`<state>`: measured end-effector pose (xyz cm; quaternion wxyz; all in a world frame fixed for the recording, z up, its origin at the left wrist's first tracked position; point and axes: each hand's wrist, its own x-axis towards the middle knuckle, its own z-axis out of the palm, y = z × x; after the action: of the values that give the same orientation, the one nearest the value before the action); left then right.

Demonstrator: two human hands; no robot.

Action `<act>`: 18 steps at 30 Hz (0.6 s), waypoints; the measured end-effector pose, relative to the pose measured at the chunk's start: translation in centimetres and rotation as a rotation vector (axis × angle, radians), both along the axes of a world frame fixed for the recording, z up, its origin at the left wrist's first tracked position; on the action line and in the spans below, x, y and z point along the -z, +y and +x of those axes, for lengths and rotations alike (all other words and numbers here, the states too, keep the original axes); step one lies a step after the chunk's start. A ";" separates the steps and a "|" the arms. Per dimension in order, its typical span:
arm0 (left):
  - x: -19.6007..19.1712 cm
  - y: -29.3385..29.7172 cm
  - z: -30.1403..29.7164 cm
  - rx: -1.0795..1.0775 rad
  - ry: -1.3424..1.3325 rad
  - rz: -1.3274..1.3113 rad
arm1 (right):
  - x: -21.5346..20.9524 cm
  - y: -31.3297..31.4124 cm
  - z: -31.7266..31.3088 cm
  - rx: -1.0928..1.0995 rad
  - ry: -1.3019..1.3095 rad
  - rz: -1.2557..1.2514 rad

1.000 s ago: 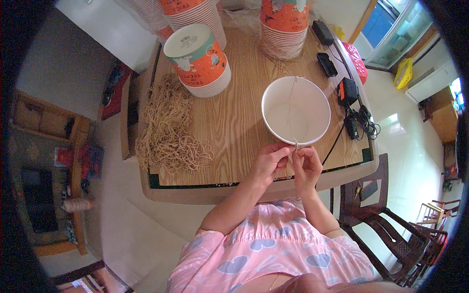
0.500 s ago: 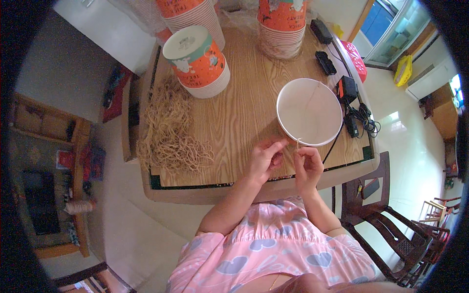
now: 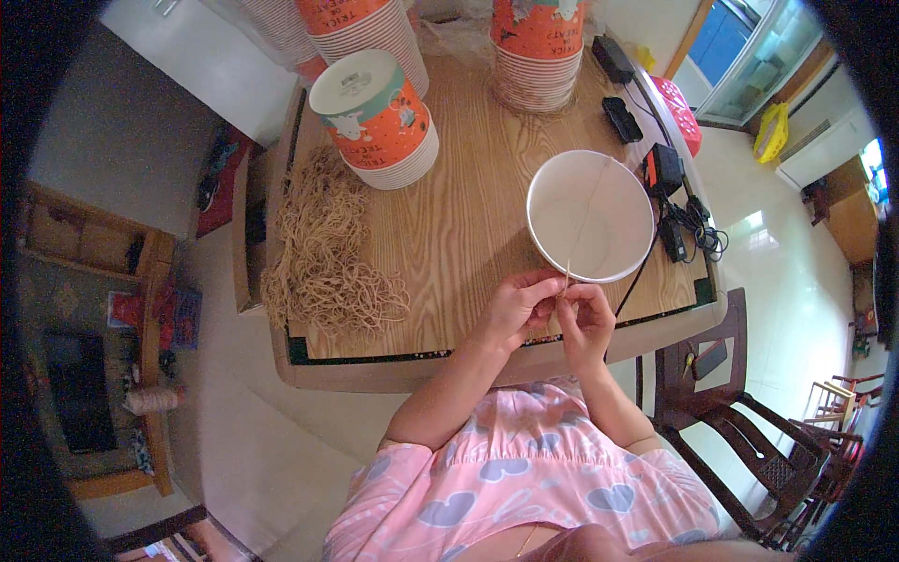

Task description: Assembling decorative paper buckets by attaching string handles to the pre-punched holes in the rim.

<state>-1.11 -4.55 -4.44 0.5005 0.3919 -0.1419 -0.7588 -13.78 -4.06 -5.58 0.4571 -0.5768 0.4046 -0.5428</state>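
A white paper bucket (image 3: 560, 201) stands near the right of the table, its open mouth toward me. A thin tan string (image 3: 582, 220) runs from its far rim across the mouth to its near rim. There my left hand (image 3: 523, 302) and my right hand (image 3: 584, 317) meet, fingertips pinched on the string's near end just below the rim. The fingers hide how the string is looped or fixed. To the left lies a loose heap of tan strings (image 3: 328, 258), apart from my hands.
A stack of orange printed paper buckets (image 3: 389, 136) stands upside down behind the strings. More bucket stacks (image 3: 536, 70) line the back. Along the right edge lie a black adapter (image 3: 665, 170), tangled cables (image 3: 695, 229) and black cases (image 3: 622, 120). A dark wooden chair (image 3: 702, 393) stands at the right.
My left hand has moved right and slightly closer to the right hand, and its fingers now close on the string. The bucket has shifted very slightly left.
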 end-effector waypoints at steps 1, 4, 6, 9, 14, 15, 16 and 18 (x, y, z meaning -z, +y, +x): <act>-0.2 0.0 0.0 -0.001 -0.007 0.008 | 0.0 0.0 -0.1 -0.004 -0.002 0.009; 0.0 0.0 0.3 0.020 0.021 -0.012 | 0.1 0.1 -0.1 -0.007 -0.011 0.013; 0.3 0.0 0.3 0.039 0.055 -0.040 | 0.0 0.2 0.0 -0.007 -0.018 0.008; 0.4 0.0 -0.1 -0.015 0.031 -0.021 | -0.6 0.2 0.1 -0.013 -0.047 0.042; -0.7 -0.4 -0.6 -0.095 -0.092 0.066 | -1.1 0.6 -0.5 -0.208 0.019 0.008; -0.6 -0.4 -0.5 -0.096 -0.093 0.064 | -2.1 1.0 -0.3 -0.245 -0.043 0.041; -0.7 -0.5 -0.4 -0.110 -0.110 0.012 | -3.1 1.5 -0.7 -0.243 -0.138 0.176; -0.6 -0.4 0.3 -0.127 -0.130 -0.048 | -4.4 1.6 -1.7 -0.265 -0.314 0.323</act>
<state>-0.85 -4.95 -3.84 0.5465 0.4363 -0.1670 -0.6950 -15.52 -2.51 -1.16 0.6676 -0.4532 0.3308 -0.4894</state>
